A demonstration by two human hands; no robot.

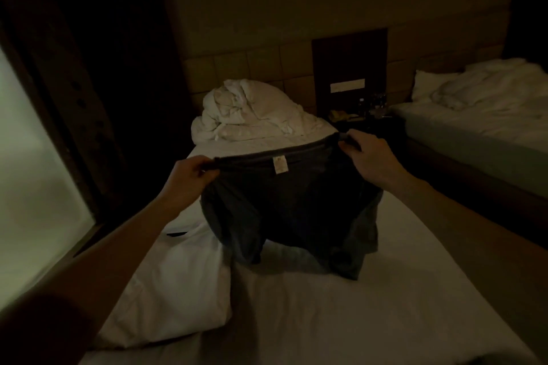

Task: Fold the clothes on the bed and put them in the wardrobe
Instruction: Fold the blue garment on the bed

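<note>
Dark shorts point(292, 210) at frame centre, held up by the waistband with the white label point(279, 164) facing the camera; leg ends hang down and appear to brush the bed point(326, 305) sheet, contact hard to confirm in the dim light. Left hand point(192, 173) pinches the waistband's left end, right hand point(366, 154) pinches the right end: both grips closed on the fabric, band stretched taut between them. Not folded yet, looks like the spread-out step before the first fold. A white pillow or garment point(178, 284) lies at lower left of the frame, just beside the shorts; can't tell which. Crumpled white duvet point(249, 112) at upper centre by the headboard. Second bed point(480, 115) at upper right. No wardrobe in view. Judgement: early stage, folding and putting away all still left.
</note>
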